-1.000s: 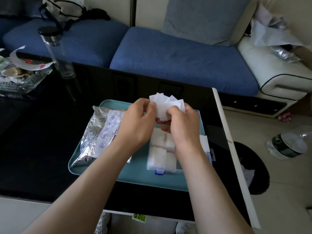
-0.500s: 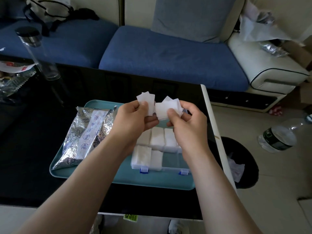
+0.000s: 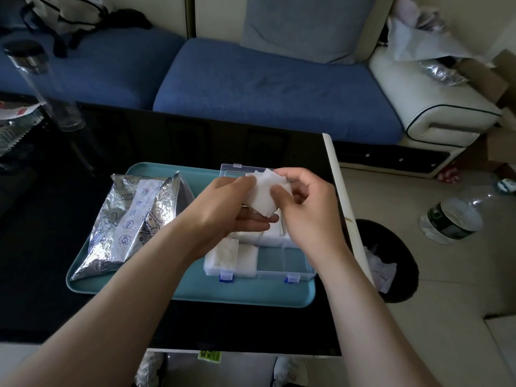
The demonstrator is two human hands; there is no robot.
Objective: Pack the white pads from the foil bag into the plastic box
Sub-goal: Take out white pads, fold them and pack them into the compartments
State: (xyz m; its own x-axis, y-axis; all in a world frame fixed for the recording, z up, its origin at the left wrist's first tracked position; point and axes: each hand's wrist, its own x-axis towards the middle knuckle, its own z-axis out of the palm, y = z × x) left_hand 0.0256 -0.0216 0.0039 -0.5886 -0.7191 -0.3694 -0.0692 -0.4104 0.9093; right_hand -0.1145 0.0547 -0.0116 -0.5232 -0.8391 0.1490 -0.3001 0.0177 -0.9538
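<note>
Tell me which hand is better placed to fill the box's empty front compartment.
Right, probably: the right hand pinches the white pads nearest the empty compartment; the left hand lies beside filled ones.

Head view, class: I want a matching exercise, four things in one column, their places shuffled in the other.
1 foil bag
2 plastic box
3 loose white pads
4 black bin

A beyond the table's right edge
B held by left hand and right hand
C left on the teal tray
D right on the teal tray

Pairs: 1-C, 2-D, 3-B, 4-A
</note>
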